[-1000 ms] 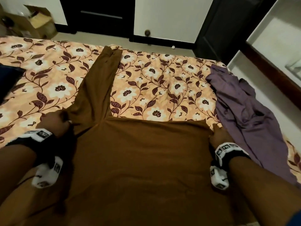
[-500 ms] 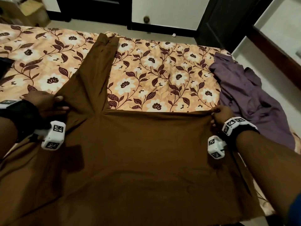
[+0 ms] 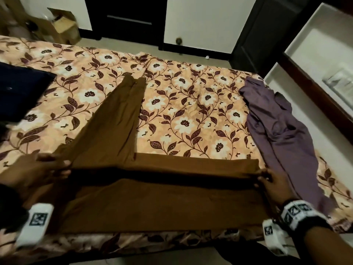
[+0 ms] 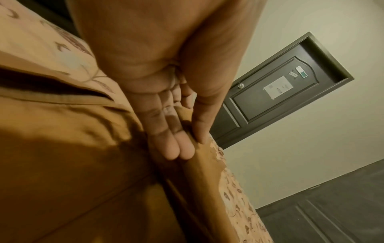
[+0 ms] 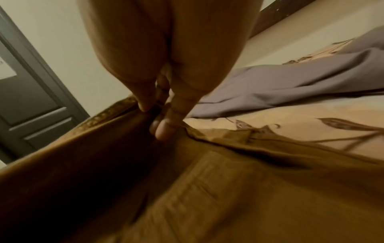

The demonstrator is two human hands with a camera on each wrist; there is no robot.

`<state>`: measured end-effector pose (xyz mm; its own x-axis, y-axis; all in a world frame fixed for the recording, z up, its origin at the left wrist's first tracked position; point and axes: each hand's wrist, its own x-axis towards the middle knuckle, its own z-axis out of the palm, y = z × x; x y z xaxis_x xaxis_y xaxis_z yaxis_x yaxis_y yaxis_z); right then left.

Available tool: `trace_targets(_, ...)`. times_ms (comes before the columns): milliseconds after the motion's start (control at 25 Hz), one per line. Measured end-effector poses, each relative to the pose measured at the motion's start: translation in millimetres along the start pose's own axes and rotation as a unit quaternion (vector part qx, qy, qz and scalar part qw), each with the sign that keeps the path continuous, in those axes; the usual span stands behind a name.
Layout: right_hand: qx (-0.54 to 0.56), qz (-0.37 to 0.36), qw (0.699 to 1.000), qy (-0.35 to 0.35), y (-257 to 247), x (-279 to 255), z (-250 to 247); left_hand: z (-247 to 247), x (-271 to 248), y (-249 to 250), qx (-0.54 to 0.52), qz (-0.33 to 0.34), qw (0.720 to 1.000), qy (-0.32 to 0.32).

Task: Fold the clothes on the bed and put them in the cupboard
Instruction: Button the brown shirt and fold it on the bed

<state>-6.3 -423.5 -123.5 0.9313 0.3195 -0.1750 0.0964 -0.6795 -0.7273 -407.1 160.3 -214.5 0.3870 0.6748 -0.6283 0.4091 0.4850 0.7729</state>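
My left hand (image 3: 41,169) and right hand (image 3: 275,185) each pinch one end of the brown garment's (image 3: 162,203) raised fold between them.

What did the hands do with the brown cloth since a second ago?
Both hands, left hand and right hand, lifted the brown cloth's far edge and pulled it toward the person, starting a fold. They kept pinching it throughout. The purple garment stayed put on the bed.

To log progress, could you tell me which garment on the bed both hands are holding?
The brown garment; the purple one lies crumpled and untouched at the right.
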Motion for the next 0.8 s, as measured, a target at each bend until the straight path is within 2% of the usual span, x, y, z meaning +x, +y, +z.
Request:
trace_targets(80, -0.106, -0.029, 0.994, -0.014, 16, -10, 6, 43, -101, 13, -0.020, -0.006, 1.000, 0.002)
trace_targets(120, -0.132, -0.024, 0.991, -0.020, 18, -11, 9, 55, -123, 15, -0.022, -0.002, 1.000, 0.017)
trace_targets(200, -0.196, 0.011, 0.980, -0.023, 11, -8, 11, 67, -140, 16, -0.043, 0.014, 0.999, 0.031)
trace_targets(280, -0.267, -0.018, 0.963, -0.007, -13, -2, 15, 72, -145, 18, -0.068, 0.035, 0.997, 0.026)
trace_targets(320, -0.297, -0.052, 0.953, -0.016, -36, 2, 22, 72, -147, 18, -0.081, 0.042, 0.996, 0.020)
trace_targets(400, -0.340, -0.160, 0.924, -0.078, -97, 10, 54, 71, -150, 13, -0.088, 0.050, 0.995, 0.006)
trace_targets(480, -0.346, -0.257, 0.889, -0.156, -168, 16, 112, 69, -152, 4, -0.078, 0.076, 0.994, 0.006)
trace_targets(560, -0.361, -0.326, 0.851, -0.201, -239, 20, 186, 67, -150, -4, -0.042, 0.108, 0.993, -0.002)
trace_targets(600, -0.381, -0.363, 0.823, -0.213, -270, 23, 219, 68, -150, -4, -0.011, 0.121, 0.992, -0.012)
trace_targets(640, -0.426, -0.411, 0.771, -0.236, -304, 22, 268, 55, -146, -8, 0.014, 0.127, 0.992, -0.019)
trace_targets(680, -0.487, -0.449, 0.710, -0.241, -323, 23, 285, 63, -146, -4, 0.051, 0.138, 0.988, -0.053)
trace_targets(800, -0.645, -0.538, 0.481, -0.253, -374, 22, 360, 45, -128, -10, 0.106, 0.148, 0.977, -0.111)
